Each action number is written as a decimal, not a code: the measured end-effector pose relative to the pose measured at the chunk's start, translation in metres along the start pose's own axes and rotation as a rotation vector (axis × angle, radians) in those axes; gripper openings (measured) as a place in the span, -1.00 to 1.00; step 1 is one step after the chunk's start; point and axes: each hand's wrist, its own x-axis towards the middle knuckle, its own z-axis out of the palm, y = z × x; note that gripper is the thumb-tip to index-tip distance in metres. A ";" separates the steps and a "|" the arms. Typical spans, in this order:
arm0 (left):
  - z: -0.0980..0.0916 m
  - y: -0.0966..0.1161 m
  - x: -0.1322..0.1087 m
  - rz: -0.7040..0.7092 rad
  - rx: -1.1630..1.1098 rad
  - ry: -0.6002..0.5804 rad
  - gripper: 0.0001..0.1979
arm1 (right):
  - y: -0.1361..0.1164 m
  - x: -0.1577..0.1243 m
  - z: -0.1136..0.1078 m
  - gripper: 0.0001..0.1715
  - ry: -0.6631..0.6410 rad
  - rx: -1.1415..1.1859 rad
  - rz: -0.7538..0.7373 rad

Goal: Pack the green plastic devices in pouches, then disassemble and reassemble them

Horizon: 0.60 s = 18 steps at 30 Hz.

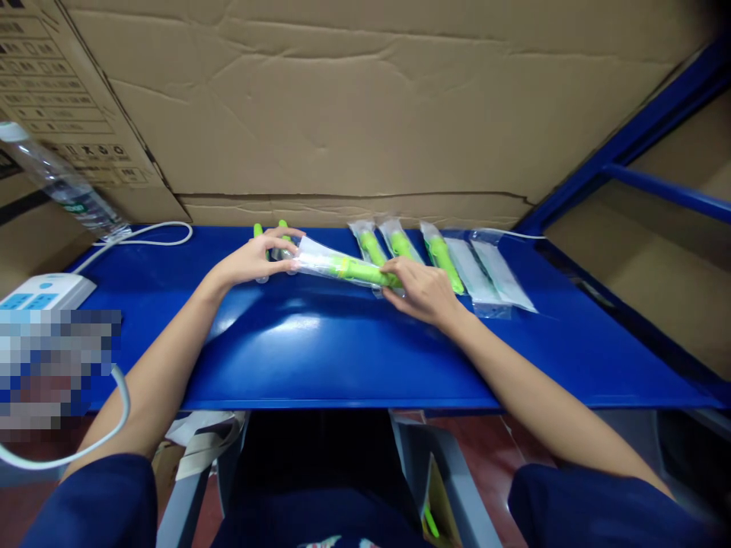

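A clear plastic sleeve with a bright green, stick-like item [359, 270] inside is stretched between my two hands, slightly above the blue table. Thumb and fingers of my left hand [260, 259] pinch the sleeve's whitish left end. At the other end, my right hand [426, 289] is closed around the green part. Behind my left hand stand or lie two loose green pieces [258, 230], partly covered by the fingers. Beyond my right hand lie similar bagged green items [442, 259] side by side, one partly hidden by the hand.
Two flat whitish packets [502, 274] lie right of the bagged items on the blue table [320, 365]. A white power strip [51, 293] with a cable and a tilted plastic bottle [68, 186] are at the left. Cardboard [343, 114] walls the back; a blue frame [628, 144] borders the right.
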 end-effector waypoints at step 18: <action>0.001 0.000 0.010 -0.081 -0.522 0.509 -0.41 | 0.084 -0.040 -0.072 -0.47 0.367 -0.140 0.510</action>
